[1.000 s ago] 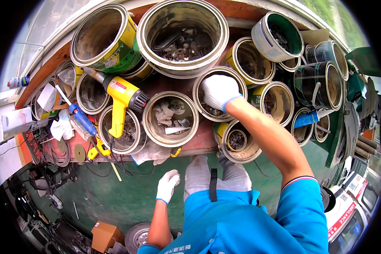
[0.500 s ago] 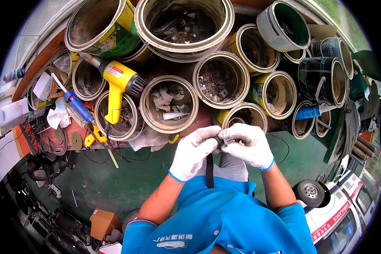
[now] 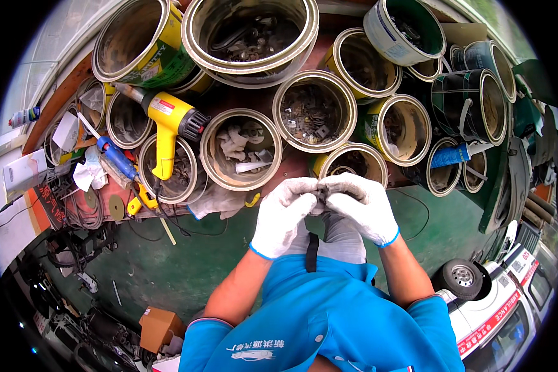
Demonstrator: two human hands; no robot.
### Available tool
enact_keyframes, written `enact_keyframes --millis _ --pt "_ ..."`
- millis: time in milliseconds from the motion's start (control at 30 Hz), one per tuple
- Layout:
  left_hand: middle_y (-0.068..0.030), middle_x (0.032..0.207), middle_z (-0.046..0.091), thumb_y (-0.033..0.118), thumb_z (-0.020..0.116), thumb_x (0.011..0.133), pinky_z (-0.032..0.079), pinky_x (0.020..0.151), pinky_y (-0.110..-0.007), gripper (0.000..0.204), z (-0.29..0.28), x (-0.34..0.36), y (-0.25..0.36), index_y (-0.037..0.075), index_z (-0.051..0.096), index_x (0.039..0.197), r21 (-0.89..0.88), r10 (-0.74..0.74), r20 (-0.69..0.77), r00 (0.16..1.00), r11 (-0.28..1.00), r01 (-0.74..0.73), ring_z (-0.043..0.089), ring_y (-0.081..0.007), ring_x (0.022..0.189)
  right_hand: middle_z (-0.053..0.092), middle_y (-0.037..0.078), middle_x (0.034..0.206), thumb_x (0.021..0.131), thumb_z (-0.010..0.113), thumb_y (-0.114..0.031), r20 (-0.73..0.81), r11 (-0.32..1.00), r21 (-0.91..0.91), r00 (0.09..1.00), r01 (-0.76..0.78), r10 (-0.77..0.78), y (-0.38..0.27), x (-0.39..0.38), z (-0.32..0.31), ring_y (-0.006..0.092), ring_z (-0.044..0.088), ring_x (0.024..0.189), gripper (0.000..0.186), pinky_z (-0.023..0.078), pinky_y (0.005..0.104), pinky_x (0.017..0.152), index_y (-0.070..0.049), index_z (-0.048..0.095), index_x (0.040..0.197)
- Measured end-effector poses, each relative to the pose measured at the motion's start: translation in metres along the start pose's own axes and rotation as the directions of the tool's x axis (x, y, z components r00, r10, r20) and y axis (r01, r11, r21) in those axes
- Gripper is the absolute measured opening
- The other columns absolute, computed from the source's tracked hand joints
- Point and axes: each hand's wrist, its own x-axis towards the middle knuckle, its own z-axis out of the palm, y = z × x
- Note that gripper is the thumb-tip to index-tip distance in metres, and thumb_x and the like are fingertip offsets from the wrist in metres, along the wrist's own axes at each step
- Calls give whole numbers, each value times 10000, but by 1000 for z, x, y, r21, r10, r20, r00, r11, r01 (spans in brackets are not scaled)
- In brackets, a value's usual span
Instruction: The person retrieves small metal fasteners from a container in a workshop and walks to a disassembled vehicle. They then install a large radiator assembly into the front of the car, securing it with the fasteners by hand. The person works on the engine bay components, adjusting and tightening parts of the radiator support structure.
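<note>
The gloves point(image 3: 279, 218) are soft, matt knitted cloth; the piece point(image 3: 319, 199) between their fingers is too small for its material to tell. The tins point(image 3: 314, 147) look metal, with smooth, shiny rims and dull, grimy inner walls. Rough-looking metal bits point(image 3: 310, 118) lie inside one. The heat gun point(image 3: 167, 133) has a smooth plastic body and a dull metal nozzle. The shirt point(image 3: 353, 316) is matt cloth, the box point(image 3: 158, 328) plain cardboard, the floor point(image 3: 167, 266) smooth with a faint sheen, the tyre point(image 3: 445, 283) matt rubber.
</note>
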Motion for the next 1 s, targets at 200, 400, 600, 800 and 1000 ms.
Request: enact_keyframes --millis 200,400,600,800,1000 --pt "-136 1085 664 84 627 982 523 765 -348 258 -13 2 -9 -5 598 1223 -388 -83 106 991 914 118 655 -227 879 684 45 844 977 636 -183 -84 994 41 991 -100 103 -21 23 2 70 580 679 260 471 226 623 26 688 1124" --pt "-148 1097 662 82 629 979 530 786 -352 251 -16 1 -12 2 598 1215 -291 -103 57 993 950 116 656 -239 904 710 158 851 941 666 -271 -154 782 -623 977 23 -151 -20 52 -8 200 691 776 333 535 338 719 32 707 1072" --pt "-107 1045 680 51 617 968 553 788 -296 233 -9 -2 -10 -25 598 1188 -62 18 -115 993 998 -25 670 -153 874 725 169 1066 866 743 -246 133 937 -344 991 61 -16 -16 13 5 211 717 991 415 557 333 887 15 685 1183" --pt "-107 1040 693 26 651 939 560 782 -270 261 -5 -5 -8 -32 602 1189 33 17 -115 993 999 -13 675 -144 884 718 120 1052 860 745 -78 42 991 -121 997 -52 58 -5 6 7 157 703 965 323 568 302 860 33 679 1157" --pt "-111 1064 698 21 652 938 562 791 -267 296 4 -4 -6 -41 601 1222 86 61 -110 992 995 -52 679 -138 891 720 106 1001 835 756 -75 -29 986 -165 1000 3 -8 0 3 6 135 698 901 292 567 287 814 28 696 1102"
